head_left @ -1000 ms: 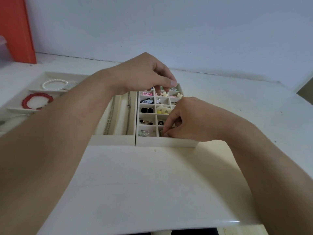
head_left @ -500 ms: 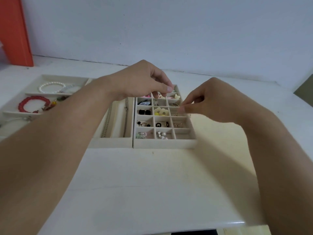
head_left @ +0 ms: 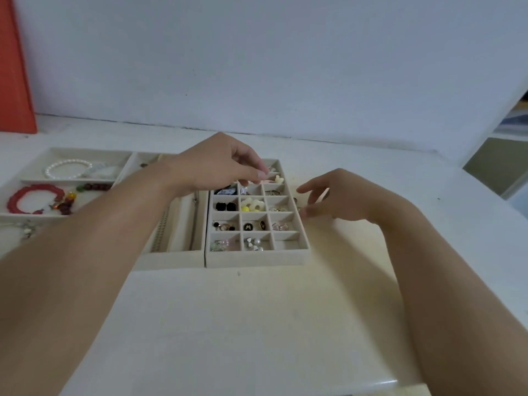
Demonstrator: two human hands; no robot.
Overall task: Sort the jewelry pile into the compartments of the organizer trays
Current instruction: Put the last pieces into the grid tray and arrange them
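Observation:
The grid organizer tray (head_left: 257,260) holds earrings and rings in many small compartments; its front right compartment is bare. My left hand (head_left: 220,167) hovers over the tray's back rows, thumb and fingertips pinching a small shiny piece (head_left: 268,168). Just past the tray's right edge, my right hand (head_left: 340,198) has its fingers loosely spread and holds nothing that I can see. A few small pieces (head_left: 296,204) lie on the table under its fingertips. My left forearm hides part of the long-compartment tray (head_left: 171,260), which holds chains.
A bracelet tray (head_left: 17,215) at the left holds a white pearl bracelet (head_left: 68,168) and a red bead bracelet (head_left: 34,198). An orange panel (head_left: 14,67) stands at the back left. The wall runs close behind, and the table's front edge (head_left: 371,384) is near me.
My right hand lifted out of the tray's front compartments, moved right past the tray's edge and spread its fingers. My left hand stayed over the back rows, still pinching.

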